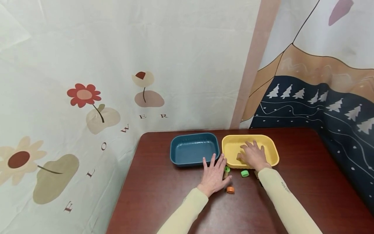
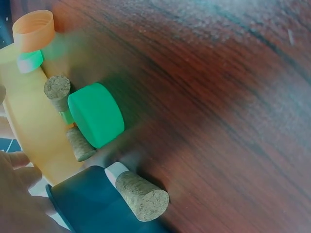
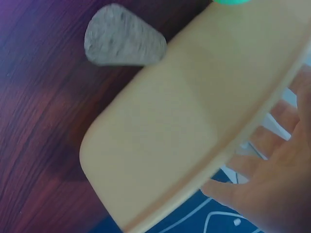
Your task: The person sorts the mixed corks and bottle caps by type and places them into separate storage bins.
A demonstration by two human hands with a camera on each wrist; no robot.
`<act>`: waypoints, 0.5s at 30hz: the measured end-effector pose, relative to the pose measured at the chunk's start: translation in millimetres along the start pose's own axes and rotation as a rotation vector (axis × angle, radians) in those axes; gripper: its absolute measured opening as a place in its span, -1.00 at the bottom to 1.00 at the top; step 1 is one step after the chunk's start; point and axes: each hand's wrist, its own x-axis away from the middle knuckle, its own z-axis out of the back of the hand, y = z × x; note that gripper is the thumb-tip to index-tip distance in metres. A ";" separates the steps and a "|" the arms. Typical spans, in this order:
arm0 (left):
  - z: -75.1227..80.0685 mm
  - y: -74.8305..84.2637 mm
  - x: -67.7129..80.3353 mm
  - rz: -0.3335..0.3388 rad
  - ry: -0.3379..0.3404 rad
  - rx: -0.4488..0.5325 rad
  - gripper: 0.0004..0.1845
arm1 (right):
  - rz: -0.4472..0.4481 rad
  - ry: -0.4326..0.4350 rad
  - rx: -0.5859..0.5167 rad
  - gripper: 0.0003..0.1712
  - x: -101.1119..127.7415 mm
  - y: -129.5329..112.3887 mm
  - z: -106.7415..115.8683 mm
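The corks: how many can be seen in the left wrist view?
3. One cork stands behind the green cap, one lies beside it, one lies nearest, by the blue tray. Others may be hidden.

Both arms wear snug, pale cream-yellow long sleeves reaching to the wrists. The right sleeve [image 1: 284, 198] carries a small line of dark lettering along the forearm, too small to read; the left sleeve [image 1: 187, 211] looks plain. Both hands are bare.
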 end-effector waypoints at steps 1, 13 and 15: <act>-0.4 0.2 -0.2 -0.002 0.000 0.001 -0.18 | -0.002 0.021 -0.002 -0.39 2.5 0.9 1.7; -4.2 -0.2 -1.6 -0.007 0.049 0.023 -0.19 | -0.018 0.217 -0.020 -0.43 46.5 24.4 18.4; -4.5 -0.6 -1.6 -0.003 0.049 0.022 -0.19 | -0.023 0.249 -0.033 -0.44 54.0 31.9 19.3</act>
